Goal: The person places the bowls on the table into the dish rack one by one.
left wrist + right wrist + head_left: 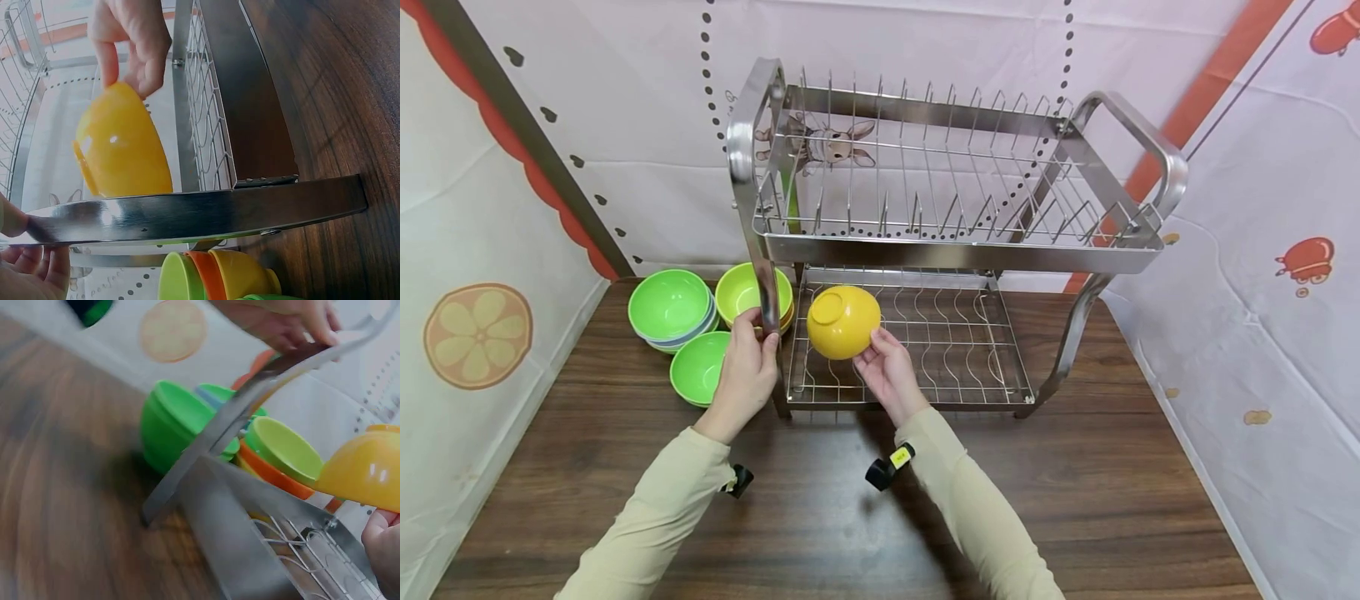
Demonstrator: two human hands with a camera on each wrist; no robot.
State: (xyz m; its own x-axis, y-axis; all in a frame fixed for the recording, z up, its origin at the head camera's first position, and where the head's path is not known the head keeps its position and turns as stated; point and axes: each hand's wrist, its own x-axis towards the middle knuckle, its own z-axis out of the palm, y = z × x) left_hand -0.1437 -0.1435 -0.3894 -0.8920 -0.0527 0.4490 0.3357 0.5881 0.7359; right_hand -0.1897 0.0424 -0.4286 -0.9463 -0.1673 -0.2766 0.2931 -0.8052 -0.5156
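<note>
My right hand [891, 375] pinches the rim of a yellow bowl [844, 323], which is tipped so its base faces up and toward me. The bowl is over the left part of the lower shelf [925, 367] of a metal dish rack. With fingers and thumb around it, my left hand [747, 371] grips the rack's front left leg [766, 292]. In the left wrist view the leg [137, 219] crosses in front of the yellow bowl [125, 144]. Beside the left hand are a lime bowl stack [748, 287] and a green bowl [696, 371].
Another stack, with a green bowl [670, 304] on top, stands farther left on the wooden table [820, 533]. The rack's upper tier [962, 254], with upright wire prongs, overhangs the back of the lower shelf. A printed cloth [625, 100] hangs behind.
</note>
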